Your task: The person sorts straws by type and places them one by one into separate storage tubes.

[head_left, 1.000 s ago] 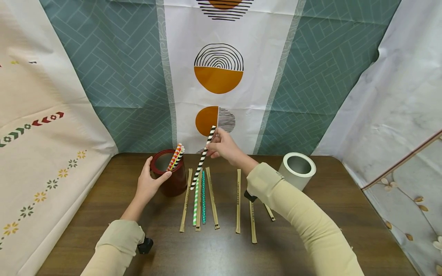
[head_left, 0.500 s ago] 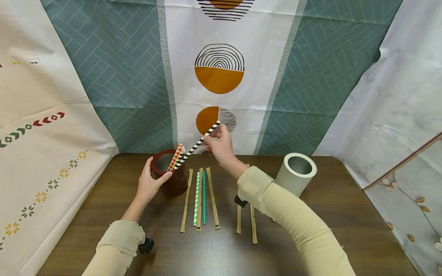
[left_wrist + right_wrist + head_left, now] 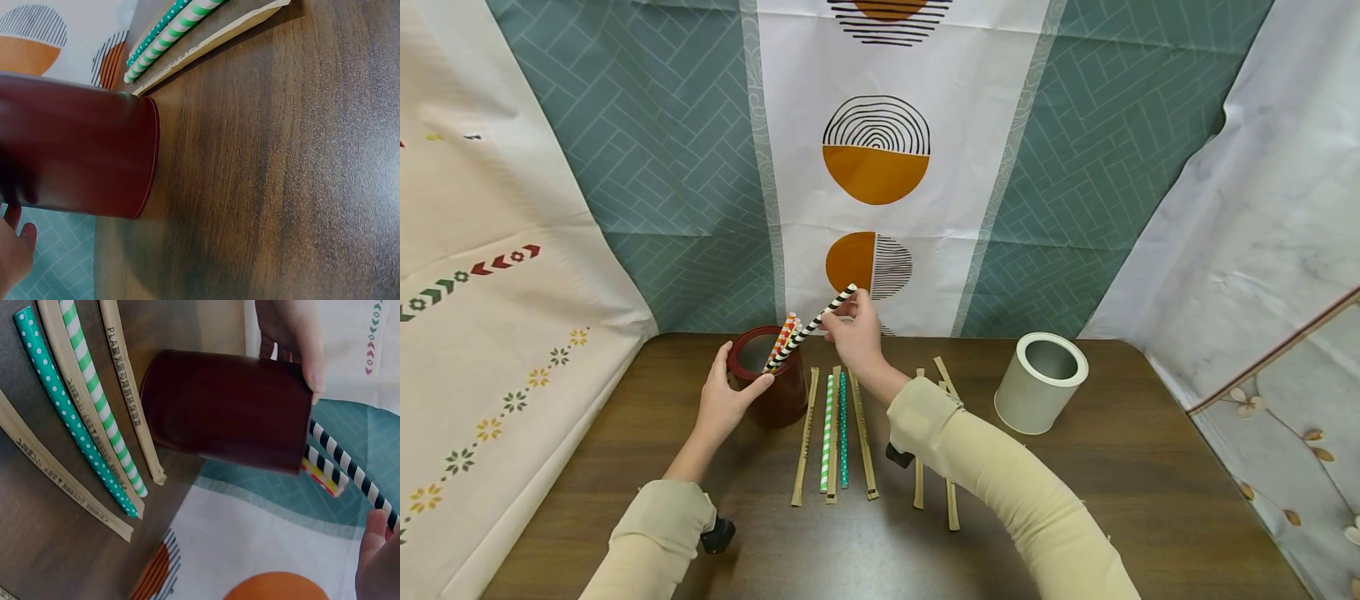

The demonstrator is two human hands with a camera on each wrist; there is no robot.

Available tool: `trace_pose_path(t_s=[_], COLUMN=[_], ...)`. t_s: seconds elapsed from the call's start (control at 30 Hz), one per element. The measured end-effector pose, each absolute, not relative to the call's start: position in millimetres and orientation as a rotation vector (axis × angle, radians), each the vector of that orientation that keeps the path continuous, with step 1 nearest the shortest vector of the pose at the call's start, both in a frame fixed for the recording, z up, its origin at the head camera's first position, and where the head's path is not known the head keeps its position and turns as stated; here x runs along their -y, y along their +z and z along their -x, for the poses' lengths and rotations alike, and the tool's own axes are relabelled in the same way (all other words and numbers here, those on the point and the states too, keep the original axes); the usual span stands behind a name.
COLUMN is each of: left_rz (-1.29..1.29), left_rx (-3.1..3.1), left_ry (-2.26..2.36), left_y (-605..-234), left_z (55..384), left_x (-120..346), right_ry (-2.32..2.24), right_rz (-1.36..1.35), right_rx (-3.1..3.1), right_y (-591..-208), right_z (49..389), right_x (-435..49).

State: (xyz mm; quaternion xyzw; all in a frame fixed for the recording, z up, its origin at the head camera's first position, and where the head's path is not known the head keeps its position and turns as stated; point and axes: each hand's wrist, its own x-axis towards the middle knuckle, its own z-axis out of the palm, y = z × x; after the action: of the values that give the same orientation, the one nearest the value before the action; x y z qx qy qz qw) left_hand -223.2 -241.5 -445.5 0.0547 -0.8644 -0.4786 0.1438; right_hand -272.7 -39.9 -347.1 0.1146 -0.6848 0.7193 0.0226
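Note:
A black-and-white striped straw is pinched by my right hand near its upper end. It slants down to the left, its lower end inside the mouth of the dark red can. My left hand holds the can at its left, thumb by the rim. In the right wrist view, that thumb presses near the rim of the can. Several patterned straws, orange, red, yellow and black-striped, lean in the can at its right side. Their lower ends are hidden.
A green-striped straw, a teal dotted straw and paper-wrapped straws lie right of the red can. More wrapped straws lie partly behind the right arm. A white can stands at the right. Patterned cloth hangs behind the table.
My right hand has moved left and down with the black-and-white straw. The straw's lower end went from above the table into the red can. The left hand stays at the can.

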Motion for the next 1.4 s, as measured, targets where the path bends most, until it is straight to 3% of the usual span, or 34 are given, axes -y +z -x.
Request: trace_pose_path(t_s=[1.07, 1.4], left_rz=[-0.169, -0.164], left_rx=[2.494, 2.493], left_ry=[-1.388, -1.393], left_y=[-445.1, -445.1], left_z=[223.4, 223.3], left_x=[241.8, 241.8], right_ry=[2.136, 2.18], right_rz=[-0.324, -0.504], right_rx=[2.234, 2.416], right_y=[-388.1, -396.5], right_z=[275.6, 274.5], right_x=[65.9, 59.0])
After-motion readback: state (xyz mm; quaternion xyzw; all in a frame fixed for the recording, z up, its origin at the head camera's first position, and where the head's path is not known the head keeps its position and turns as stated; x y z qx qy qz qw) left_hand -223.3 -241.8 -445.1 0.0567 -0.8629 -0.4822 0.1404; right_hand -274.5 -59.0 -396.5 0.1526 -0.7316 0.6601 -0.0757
